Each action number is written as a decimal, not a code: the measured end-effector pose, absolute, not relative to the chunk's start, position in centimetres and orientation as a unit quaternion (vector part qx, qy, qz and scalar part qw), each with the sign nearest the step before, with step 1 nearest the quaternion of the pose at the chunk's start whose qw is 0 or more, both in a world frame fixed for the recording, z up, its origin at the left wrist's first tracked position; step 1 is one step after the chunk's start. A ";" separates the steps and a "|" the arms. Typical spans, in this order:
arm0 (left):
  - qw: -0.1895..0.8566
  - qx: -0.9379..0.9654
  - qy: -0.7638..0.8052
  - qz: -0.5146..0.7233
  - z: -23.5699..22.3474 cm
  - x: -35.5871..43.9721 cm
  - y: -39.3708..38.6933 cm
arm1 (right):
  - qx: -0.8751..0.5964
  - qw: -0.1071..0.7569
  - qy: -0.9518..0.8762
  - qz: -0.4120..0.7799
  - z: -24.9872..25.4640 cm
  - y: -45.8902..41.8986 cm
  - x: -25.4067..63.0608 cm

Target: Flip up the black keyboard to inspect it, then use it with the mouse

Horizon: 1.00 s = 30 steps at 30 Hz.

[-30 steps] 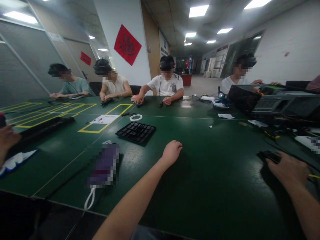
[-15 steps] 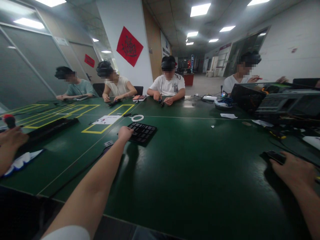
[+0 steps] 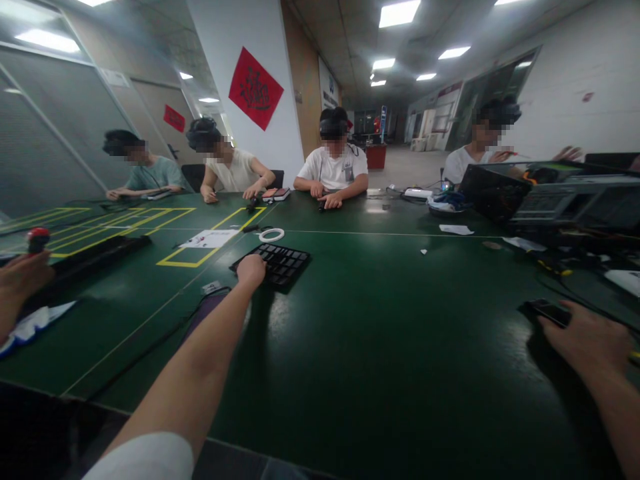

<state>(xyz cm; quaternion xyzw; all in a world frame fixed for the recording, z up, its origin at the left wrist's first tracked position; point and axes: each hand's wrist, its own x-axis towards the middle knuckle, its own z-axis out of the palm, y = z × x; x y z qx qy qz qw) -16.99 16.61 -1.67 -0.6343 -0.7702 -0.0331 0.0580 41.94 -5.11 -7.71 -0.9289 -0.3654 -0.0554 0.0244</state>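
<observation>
My left hand point(image 3: 251, 271) reaches out over a black tray point(image 3: 290, 262) divided into several small compartments. Its fingers are closed at the tray's near-left part, and whatever they pinch is hidden behind the hand. Dark pieces seem to lie in the compartments, too dim to make out. At the right side of the table, my right hand point(image 3: 587, 340) is wrapped around a small black device with a glossy face point(image 3: 549, 311), which lies close to the green surface. Behind the tray rests a white ring point(image 3: 271, 235).
Another person's hand point(image 3: 23, 283) at the left edge holds a red-topped tool point(image 3: 38, 240). A long black bar point(image 3: 100, 257) lies beside it. A printed sheet point(image 3: 210, 239) lies within yellow tape. Opened computer cases point(image 3: 565, 200) and cables crowd the right. Several people sit across.
My left hand stays at the tray, its fingers shifted slightly nearer. The view has turned a little. My right hand keeps its hold. Two people opposite have moved their hands.
</observation>
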 end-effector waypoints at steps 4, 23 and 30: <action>0.086 -0.672 -0.736 0.006 -2.3 -16.6 16.3 | -0.928 0.033 -0.364 -0.066 -8.5 -4.9 42.9; 0.115 -0.793 -0.588 0.114 -1.4 -17.3 14.7 | -0.916 0.033 -0.389 -0.086 -8.5 -5.2 42.6; 0.149 -0.783 -0.601 0.064 -1.8 -14.7 14.3 | -0.920 0.038 -0.383 -0.081 -8.8 -5.1 42.9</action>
